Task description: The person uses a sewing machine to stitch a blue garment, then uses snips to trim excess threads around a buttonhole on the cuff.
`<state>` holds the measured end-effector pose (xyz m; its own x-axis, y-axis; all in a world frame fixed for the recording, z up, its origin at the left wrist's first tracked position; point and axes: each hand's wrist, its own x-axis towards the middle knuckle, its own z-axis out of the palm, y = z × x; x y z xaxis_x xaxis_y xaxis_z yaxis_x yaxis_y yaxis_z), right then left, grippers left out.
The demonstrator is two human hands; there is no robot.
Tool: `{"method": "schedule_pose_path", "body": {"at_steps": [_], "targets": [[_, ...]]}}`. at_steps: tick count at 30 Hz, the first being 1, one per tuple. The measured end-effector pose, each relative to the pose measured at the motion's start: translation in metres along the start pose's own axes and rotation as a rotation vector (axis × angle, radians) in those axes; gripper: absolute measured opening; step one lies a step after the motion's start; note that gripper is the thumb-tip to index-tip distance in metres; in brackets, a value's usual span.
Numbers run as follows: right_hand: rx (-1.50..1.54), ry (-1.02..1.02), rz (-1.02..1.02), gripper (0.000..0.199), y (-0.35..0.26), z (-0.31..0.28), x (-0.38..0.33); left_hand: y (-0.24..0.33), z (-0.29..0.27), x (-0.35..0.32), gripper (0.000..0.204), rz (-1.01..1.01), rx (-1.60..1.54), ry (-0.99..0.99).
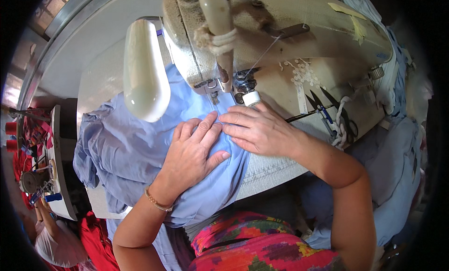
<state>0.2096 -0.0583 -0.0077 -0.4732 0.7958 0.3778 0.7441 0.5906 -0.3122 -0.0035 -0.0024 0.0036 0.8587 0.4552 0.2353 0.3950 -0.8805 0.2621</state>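
Light blue cloth (135,144) lies bunched over the bed of a sewing machine (280,23), part of it under the presser foot (214,98). My left hand (194,147) rests flat on this cloth with its fingers spread, just in front of the needle. Beside it, my right hand (259,130) lies on the cloth's right edge, fingers stretched out toward the foot. The fingertips of both hands nearly meet. What lies under the palms is hidden. A white knob (251,98) stands right behind the right hand.
A white lamp (146,69) hangs left of the needle. Small white buttons (304,74), scissors (346,116) and thread snips (320,107) lie to the right. More blue cloth (393,168) hangs at the right edge. Another person (58,238) sits at a machine at far left.
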Motion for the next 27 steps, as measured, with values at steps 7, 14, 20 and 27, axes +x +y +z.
{"method": "schedule_pose_path", "body": {"at_steps": [7,14,20,27], "targets": [[0.029,-0.034,-0.007,0.024,0.007,0.0,0.003,-0.004,0.002,0.001,0.063,-0.008,0.005,-0.023],[0.047,-0.042,-0.012,0.024,0.018,0.003,0.008,-0.013,0.002,0.009,0.063,-0.007,0.004,-0.015],[0.084,-0.039,0.028,0.025,0.025,0.002,0.015,-0.022,0.004,0.015,0.06,-0.01,-0.031,0.023],[0.088,-0.015,0.04,0.025,0.024,0.006,0.014,-0.002,-0.019,0.003,0.06,-0.017,-0.119,-0.069]]}}
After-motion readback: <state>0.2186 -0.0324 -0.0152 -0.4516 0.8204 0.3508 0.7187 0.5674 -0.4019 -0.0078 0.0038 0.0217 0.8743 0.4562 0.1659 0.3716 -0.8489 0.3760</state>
